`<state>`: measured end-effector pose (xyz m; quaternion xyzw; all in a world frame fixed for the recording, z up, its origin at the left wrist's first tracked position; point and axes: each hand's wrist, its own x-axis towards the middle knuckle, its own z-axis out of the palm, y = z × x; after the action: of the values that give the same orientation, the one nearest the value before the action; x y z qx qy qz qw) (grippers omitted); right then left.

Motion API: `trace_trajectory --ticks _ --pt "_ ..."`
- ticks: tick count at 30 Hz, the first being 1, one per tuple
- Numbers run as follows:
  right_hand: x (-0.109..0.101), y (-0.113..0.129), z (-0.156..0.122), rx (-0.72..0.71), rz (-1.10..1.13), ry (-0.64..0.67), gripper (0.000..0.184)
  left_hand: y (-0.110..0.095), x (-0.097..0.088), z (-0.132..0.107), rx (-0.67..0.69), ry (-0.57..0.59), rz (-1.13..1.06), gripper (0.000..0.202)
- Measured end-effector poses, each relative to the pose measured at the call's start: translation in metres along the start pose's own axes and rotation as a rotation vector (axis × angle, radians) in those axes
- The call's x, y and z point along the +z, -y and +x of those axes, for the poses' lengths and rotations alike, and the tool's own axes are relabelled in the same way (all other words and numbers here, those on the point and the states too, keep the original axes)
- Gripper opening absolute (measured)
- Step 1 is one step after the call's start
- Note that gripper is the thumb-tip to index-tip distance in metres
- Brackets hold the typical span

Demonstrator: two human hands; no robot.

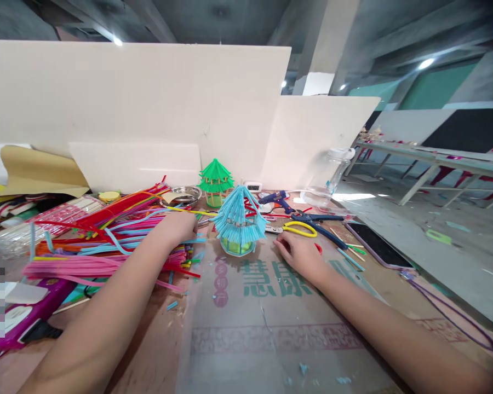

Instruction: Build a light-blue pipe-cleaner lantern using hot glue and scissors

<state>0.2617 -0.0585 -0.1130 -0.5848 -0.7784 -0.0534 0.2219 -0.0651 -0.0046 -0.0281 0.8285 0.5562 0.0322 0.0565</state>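
A small pavilion model with a light-blue two-tier roof stands upright on the table between my hands. My left hand is to its left, at the edge of a heap of coloured pipe cleaners. The fingers of that hand bend down and are mostly hidden, so its grip does not show. On the right, my right hand rests low near the model, apart from it. Its thumb and forefinger are slightly apart with nothing visible between them. Yellow-handled scissors lie just beyond this hand.
Behind stands a green-roofed model near a metal bowl. A blue glue gun, dark-handled pliers, a clear jar and a phone occupy the right. A purple tool lies front left. White boards wall the back.
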Motion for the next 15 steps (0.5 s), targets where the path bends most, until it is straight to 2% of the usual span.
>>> trace_trajectory --ticks 3,5,6,8,10,11,13,15 --pt "0.001 -0.002 0.0 0.01 0.011 0.01 0.021 0.005 -0.005 0.002 0.012 0.003 0.034 0.015" --pt "0.001 -0.003 -0.001 0.02 0.034 0.004 0.021 0.003 -0.018 -0.002 0.021 -0.027 0.029 0.017" --pt "0.001 -0.003 -0.001 0.023 0.051 -0.005 0.021 0.0 -0.026 -0.006 0.018 -0.082 0.025 0.021" --pt "0.0 -0.003 -0.001 0.025 0.099 -0.033 0.022 -0.01 -0.044 -0.016 0.012 -0.236 -0.002 0.031" --pt "-0.007 0.0 0.001 0.027 0.175 -0.08 0.025 -0.027 -0.061 -0.03 0.0 -0.555 -0.214 0.032" --pt "-0.013 0.004 0.002 0.032 0.226 -0.113 0.026 -0.036 -0.068 -0.037 0.022 -0.663 -0.324 0.032" --pt "-0.031 0.016 0.008 0.033 0.355 -0.182 0.029 -0.056 -0.08 -0.051 0.105 -0.809 -0.505 0.028" --pt "-0.054 0.036 0.015 -0.006 0.512 -0.221 0.026 -0.077 -0.089 -0.06 0.198 -0.868 -0.664 0.024"
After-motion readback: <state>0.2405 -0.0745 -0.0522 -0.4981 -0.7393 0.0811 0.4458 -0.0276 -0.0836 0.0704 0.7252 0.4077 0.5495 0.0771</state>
